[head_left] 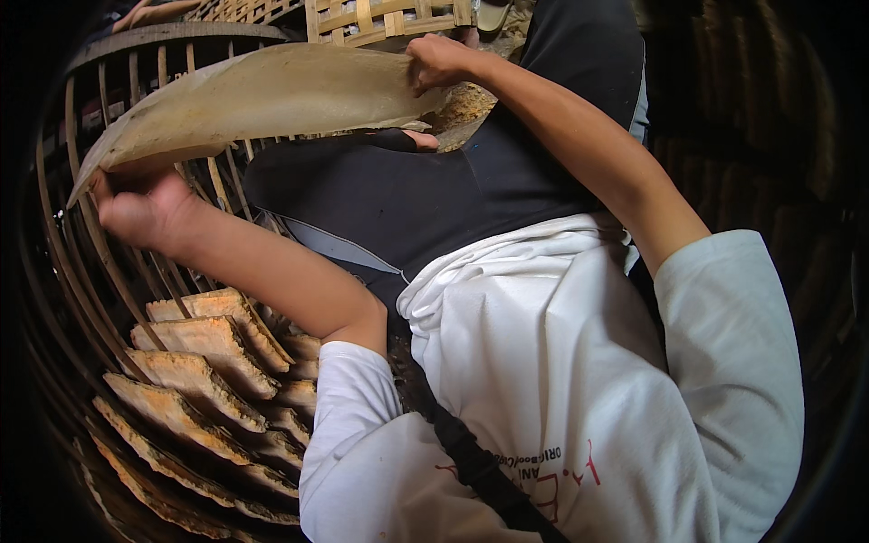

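A long, thin, pale yellowish sheet [253,95], slightly see-through with a few dark specks, stretches across in front of my lap. Its exact material I cannot tell. At the far left, my left hand [145,208] is closed on the sheet's lower corner, with the fingers partly hidden behind it. My right hand [439,61] pinches the other end, above my dark-trousered leg [380,195]. Between the two hands the sheet bows upward, held off the slatted rack behind it.
A curved rack of thin slats [145,81] stands on the left. Rough-edged tan slabs [181,371] are stacked at the lower left. Woven bamboo baskets [389,20] stand at the far side. Yellowish crumbs [466,107] lie beyond my leg.
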The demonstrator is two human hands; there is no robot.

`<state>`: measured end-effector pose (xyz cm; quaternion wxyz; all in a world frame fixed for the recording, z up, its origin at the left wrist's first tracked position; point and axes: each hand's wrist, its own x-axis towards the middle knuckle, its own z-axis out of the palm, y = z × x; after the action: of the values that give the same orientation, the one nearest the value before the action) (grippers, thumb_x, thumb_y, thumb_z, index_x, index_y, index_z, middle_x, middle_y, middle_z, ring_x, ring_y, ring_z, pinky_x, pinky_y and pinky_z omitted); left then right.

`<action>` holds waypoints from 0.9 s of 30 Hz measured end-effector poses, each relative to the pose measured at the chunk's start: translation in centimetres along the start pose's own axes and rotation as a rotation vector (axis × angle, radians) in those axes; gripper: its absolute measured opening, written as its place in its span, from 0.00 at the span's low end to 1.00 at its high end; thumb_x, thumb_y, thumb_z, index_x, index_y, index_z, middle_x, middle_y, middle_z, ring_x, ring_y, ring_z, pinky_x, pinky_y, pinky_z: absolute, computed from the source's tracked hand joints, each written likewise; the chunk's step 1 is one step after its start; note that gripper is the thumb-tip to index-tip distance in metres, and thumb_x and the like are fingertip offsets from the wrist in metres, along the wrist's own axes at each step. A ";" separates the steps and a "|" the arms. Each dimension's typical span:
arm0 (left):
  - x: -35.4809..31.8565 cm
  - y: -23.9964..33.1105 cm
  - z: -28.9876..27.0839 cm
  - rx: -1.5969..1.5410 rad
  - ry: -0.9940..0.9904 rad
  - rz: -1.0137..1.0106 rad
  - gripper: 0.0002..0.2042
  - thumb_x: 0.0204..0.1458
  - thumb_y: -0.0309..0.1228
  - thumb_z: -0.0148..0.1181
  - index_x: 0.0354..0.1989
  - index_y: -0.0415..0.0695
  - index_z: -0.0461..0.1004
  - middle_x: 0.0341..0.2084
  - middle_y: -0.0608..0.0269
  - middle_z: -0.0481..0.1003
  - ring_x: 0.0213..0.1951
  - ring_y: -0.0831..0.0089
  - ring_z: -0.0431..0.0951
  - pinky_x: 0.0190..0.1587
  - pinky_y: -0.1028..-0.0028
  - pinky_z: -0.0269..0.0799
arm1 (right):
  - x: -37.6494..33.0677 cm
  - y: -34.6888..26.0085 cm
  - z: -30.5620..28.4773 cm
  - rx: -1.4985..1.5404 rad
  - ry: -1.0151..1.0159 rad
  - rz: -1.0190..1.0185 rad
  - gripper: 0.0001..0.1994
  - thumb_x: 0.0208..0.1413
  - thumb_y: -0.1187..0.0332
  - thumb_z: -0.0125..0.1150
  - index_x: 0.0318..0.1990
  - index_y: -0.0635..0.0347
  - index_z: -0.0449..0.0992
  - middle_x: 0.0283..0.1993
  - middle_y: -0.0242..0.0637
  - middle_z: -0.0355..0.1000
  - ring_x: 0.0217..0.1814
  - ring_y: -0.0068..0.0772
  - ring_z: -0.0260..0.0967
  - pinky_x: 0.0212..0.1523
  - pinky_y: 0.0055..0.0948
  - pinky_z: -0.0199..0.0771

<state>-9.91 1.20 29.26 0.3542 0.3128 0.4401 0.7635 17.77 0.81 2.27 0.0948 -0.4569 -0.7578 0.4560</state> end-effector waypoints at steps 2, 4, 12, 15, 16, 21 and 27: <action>-0.2 -0.2 -0.2 -0.098 -0.116 -0.090 0.15 0.58 0.33 0.57 0.47 0.35 0.76 0.44 0.52 0.79 0.47 0.57 0.79 0.57 0.56 0.73 | 0.1 -0.4 0.4 0.203 0.111 -0.123 0.18 0.42 0.61 0.78 0.40 0.60 0.85 0.37 0.47 0.82 0.40 0.44 0.80 0.42 0.38 0.77; -0.8 -0.9 0.1 -0.109 -0.124 -0.070 0.14 0.57 0.32 0.58 0.46 0.36 0.77 0.43 0.52 0.79 0.46 0.59 0.79 0.55 0.57 0.74 | 0.2 -0.6 0.4 0.255 0.075 -0.121 0.17 0.44 0.61 0.77 0.40 0.60 0.85 0.36 0.46 0.82 0.39 0.41 0.80 0.41 0.36 0.77; 2.3 1.2 -2.7 0.037 0.133 0.115 0.17 0.57 0.32 0.57 0.51 0.35 0.74 0.50 0.49 0.76 0.53 0.53 0.75 0.58 0.50 0.70 | -1.4 -1.2 -0.6 -0.328 0.042 0.148 0.16 0.41 0.60 0.75 0.38 0.57 0.86 0.35 0.44 0.82 0.41 0.42 0.81 0.43 0.38 0.79; 3.3 1.5 -4.3 0.083 0.206 0.167 0.17 0.55 0.29 0.61 0.50 0.33 0.74 0.49 0.47 0.75 0.51 0.54 0.76 0.55 0.51 0.74 | -0.4 1.6 -1.6 -0.148 0.001 0.109 0.19 0.42 0.61 0.75 0.41 0.61 0.84 0.32 0.44 0.81 0.38 0.42 0.81 0.39 0.37 0.78; 2.6 1.1 -3.5 0.159 0.286 0.227 0.16 0.54 0.27 0.62 0.49 0.32 0.75 0.48 0.47 0.76 0.49 0.54 0.77 0.53 0.53 0.76 | -0.1 2.3 -2.2 -0.130 0.014 0.126 0.19 0.41 0.60 0.75 0.42 0.60 0.84 0.33 0.45 0.81 0.38 0.42 0.81 0.40 0.38 0.78; 5.2 -1.2 -10.0 0.630 0.341 0.487 0.10 0.55 0.25 0.66 0.38 0.28 0.78 0.33 0.53 0.81 0.33 0.65 0.80 0.37 0.65 0.81 | 1.0 1.9 -6.1 0.160 0.072 0.167 0.19 0.43 0.65 0.68 0.43 0.66 0.81 0.35 0.48 0.79 0.40 0.41 0.78 0.42 0.39 0.78; 5.3 -10.2 -14.2 0.914 0.202 0.418 0.10 0.49 0.18 0.67 0.39 0.31 0.75 0.31 0.47 0.80 0.34 0.64 0.83 0.36 0.71 0.78 | -0.3 1.2 -6.6 0.165 0.250 0.104 0.21 0.39 0.67 0.67 0.44 0.67 0.82 0.37 0.49 0.81 0.39 0.40 0.79 0.42 0.35 0.78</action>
<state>-21.34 2.78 15.07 -0.0234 0.4416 0.6889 0.5743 22.41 4.74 5.12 0.2021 -0.5393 -0.6755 0.4604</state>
